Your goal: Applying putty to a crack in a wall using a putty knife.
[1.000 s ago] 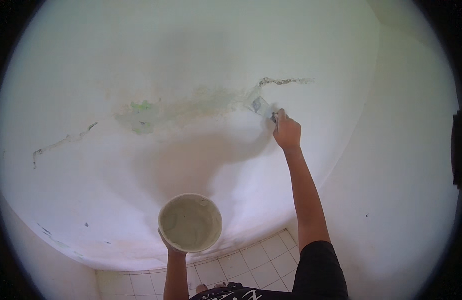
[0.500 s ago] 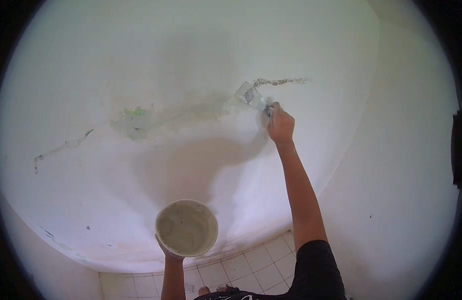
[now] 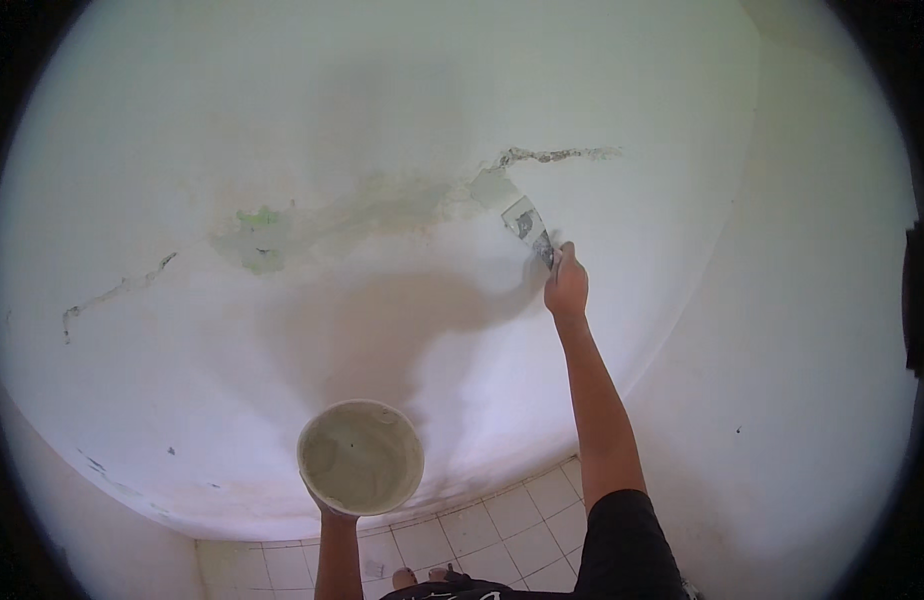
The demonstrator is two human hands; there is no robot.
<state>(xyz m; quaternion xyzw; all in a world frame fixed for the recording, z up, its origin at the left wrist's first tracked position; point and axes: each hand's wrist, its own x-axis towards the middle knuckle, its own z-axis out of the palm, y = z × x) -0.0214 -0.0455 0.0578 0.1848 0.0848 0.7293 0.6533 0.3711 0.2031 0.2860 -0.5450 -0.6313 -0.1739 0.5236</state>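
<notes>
My right hand (image 3: 568,284) is closed round the handle of a putty knife (image 3: 525,222). The wide blade is against or close to the wall, just below a fresh grey-green patch of filler (image 3: 493,189). Right above that patch runs a rough, dark crack (image 3: 557,155). Low in the middle, my left hand (image 3: 329,505) holds a round pale bucket (image 3: 361,457) from below and its left side; most of those fingers are hidden. Greyish wet filler lies inside the bucket, smeared up its inner wall.
A smoothed grey band (image 3: 382,213) crosses the white wall (image 3: 622,250), ending in a peeled green spot (image 3: 264,240). Another crack (image 3: 122,290) slants at far left. A side wall (image 3: 782,420) stands at right. White floor tiles (image 3: 472,530) and my feet lie below.
The putty knife has moved down and slightly right, off the end of the crack, leaving a grey-green patch of filler there. The bucket has shifted slightly left in view.
</notes>
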